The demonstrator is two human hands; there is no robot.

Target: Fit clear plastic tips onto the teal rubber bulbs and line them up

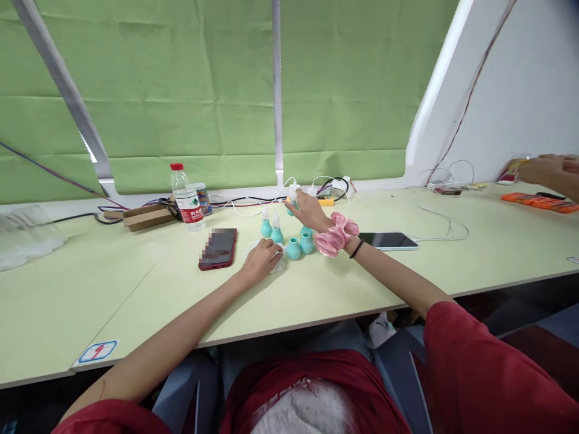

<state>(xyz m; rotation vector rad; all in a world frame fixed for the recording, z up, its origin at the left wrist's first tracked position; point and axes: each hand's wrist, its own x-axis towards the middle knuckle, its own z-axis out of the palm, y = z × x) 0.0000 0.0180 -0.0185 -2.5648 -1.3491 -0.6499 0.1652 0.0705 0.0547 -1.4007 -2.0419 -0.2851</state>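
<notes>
Several small round turquoise bulbs stand in a cluster on the table, including an open-necked bulb [294,249] at the front and a bulb with a clear tip [266,228] at the left. My right hand [311,211], wearing a pink scrunchie [337,234] at its wrist, reaches over the back of the group. Its thumb and forefinger close around the clear tip of a rear turquoise bulb [289,211], partly hidden by the hand. My left hand [261,261] rests at the near side with fingers curled over crumpled white, translucent material [278,264]; what its fingertips grip is hidden.
A dark red phone [219,249] and a water bottle [187,202] are to the left, by a can [202,199] and a cardboard box [150,217]. Cables and a yellow-ended power strip [325,201] lie behind. Another phone [389,241] sits right; another person's hand [549,172] is far right.
</notes>
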